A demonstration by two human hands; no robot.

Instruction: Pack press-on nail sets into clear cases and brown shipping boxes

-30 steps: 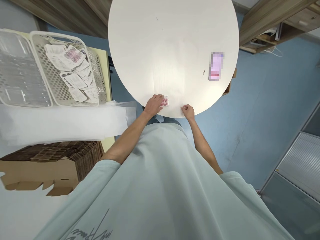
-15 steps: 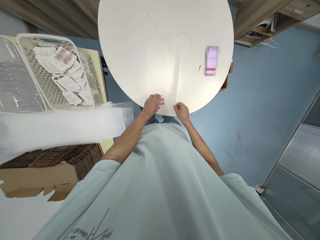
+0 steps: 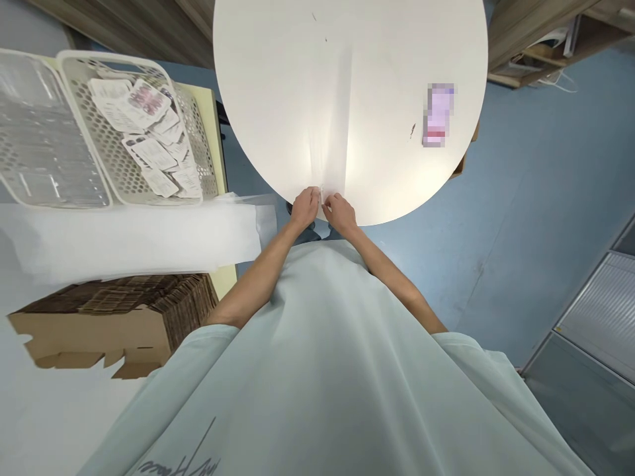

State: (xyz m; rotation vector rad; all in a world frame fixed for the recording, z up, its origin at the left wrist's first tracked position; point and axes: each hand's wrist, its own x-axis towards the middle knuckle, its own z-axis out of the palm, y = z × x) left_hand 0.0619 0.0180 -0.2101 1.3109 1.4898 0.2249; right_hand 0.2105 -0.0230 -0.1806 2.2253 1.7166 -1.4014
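Near the front edge of the round white table (image 3: pixel 278 86), my two hands are close together. My left hand (image 3: pixel 305 206) has its fingers closed on a small card (image 3: pixel 321 192), of which only a thin pale edge shows between the hands. Its face is hidden now; the earlier frame shows rows of pink-red pieces like press-on nails on it. My right hand (image 3: pixel 340 213) is just to the right, fingers curled in and pinched towards the card. Whether anything is between its fingertips I cannot make out.
A pixelated pinkish item (image 3: pixel 438 114) lies at the table's right. On the left, a perforated basket (image 3: pixel 208 155) holds many similar cards, beside a bin of clear plastic boxes (image 3: pixel 54 142). White sheets (image 3: pixel 198 235) and stacked brown cardboard (image 3: pixel 99 330) are nearer me.
My right hand has moved left to beside my left hand. The card, lying face up under my left fingers before, now shows only a thin edge. The view has shifted slightly.
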